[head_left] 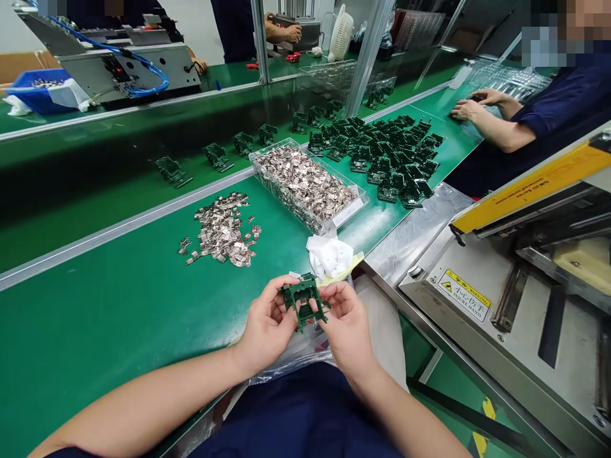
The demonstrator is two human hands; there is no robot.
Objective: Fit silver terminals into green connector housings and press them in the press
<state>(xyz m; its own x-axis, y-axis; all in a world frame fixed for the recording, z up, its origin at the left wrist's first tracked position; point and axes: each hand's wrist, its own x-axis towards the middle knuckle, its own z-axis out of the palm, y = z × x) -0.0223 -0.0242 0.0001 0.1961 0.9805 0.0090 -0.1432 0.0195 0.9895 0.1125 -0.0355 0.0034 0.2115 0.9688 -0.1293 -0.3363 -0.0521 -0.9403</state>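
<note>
A dark green plastic frame with a rectangular opening is held up over the near edge of the bench. My left hand grips its left side between thumb and fingers. On its right side, my right hand holds it with thumb and curled fingers. Just behind the frame lies crumpled white paper with a yellow piece under it. Small metal clips lie loose in a pile to the left, and a clear box full of similar metal pieces is farther back.
Many green parts are heaped behind the box, others in a row on the belt. A metal machine with a yellow bar stands at right. A co-worker's hands are at the back right. A metal post rises behind.
</note>
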